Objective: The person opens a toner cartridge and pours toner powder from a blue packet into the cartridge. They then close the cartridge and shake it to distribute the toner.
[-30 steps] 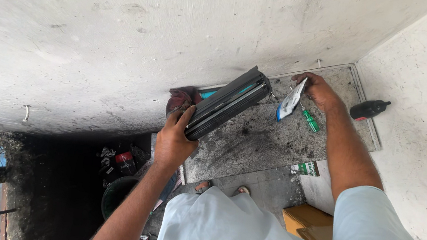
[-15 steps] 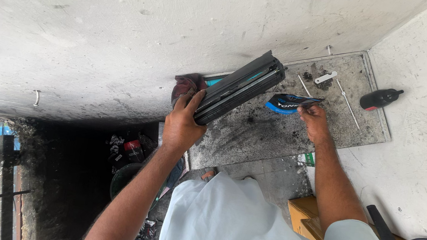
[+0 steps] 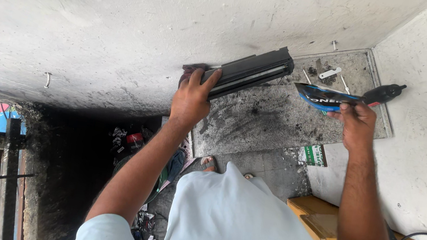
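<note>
Clearly long, black and boxy, the toner cartridge [image 3: 248, 73] sits tilted near twelve o'clock, over the soot-stained grey tray [image 3: 281, 119]. At its nine o'clock end the left hand [image 3: 192, 97] clamps it, fingers closed. Toward three o'clock, the right hand [image 3: 358, 125] pinches a blue-and-black pouch [image 3: 321, 98] shut-fisted, near a dark screwdriver [image 3: 383, 94]

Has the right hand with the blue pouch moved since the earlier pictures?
Yes. The right hand carried the blue pouch away from the black cartridge, toward the screwdriver at the tray's outer edge.
</note>
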